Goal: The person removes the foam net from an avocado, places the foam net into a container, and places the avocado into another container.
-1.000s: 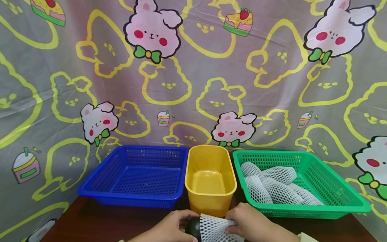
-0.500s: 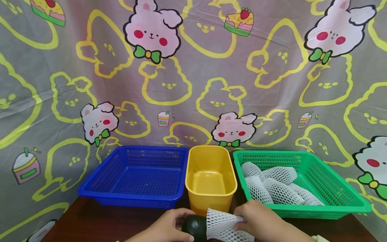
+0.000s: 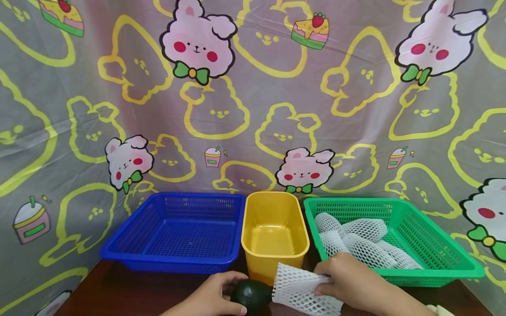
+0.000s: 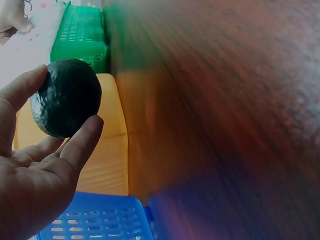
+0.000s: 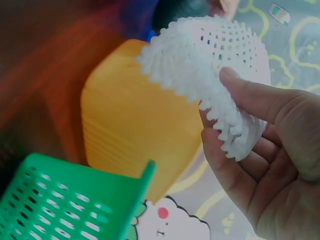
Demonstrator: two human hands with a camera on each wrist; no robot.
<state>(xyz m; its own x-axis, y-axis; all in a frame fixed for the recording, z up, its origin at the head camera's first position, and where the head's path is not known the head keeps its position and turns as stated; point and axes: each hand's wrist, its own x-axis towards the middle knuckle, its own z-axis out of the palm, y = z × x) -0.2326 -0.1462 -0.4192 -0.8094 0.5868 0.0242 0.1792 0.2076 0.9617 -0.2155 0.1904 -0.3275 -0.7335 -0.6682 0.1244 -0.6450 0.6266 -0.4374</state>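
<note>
A dark green avocado point(image 3: 251, 296) with a glossy, bumpy skin is gripped by my left hand point(image 3: 211, 295), thumb and fingers around its left end. In the left wrist view the avocado point(image 4: 67, 97) sits between the fingertips. My right hand point(image 3: 348, 281) pinches a white foam net sleeve point(image 3: 304, 289) by its far end. The sleeve's open mouth lies right at the avocado's narrow tip; whether the tip is still slightly inside cannot be told. In the right wrist view the foam net sleeve point(image 5: 215, 65) looks flattened between thumb and fingers.
Behind the hands stands a yellow bin point(image 3: 272, 263). To its left is a blue basket point(image 3: 170, 259), to its right a green basket point(image 3: 403, 274) with several net-wrapped items point(image 3: 367, 250). All rest on a dark wooden table point(image 3: 118, 289) before a patterned curtain point(image 3: 237, 96).
My right hand has drawn the foam net sleeve rightward, baring most of the avocado. My left hand has shifted a little left with the avocado.
</note>
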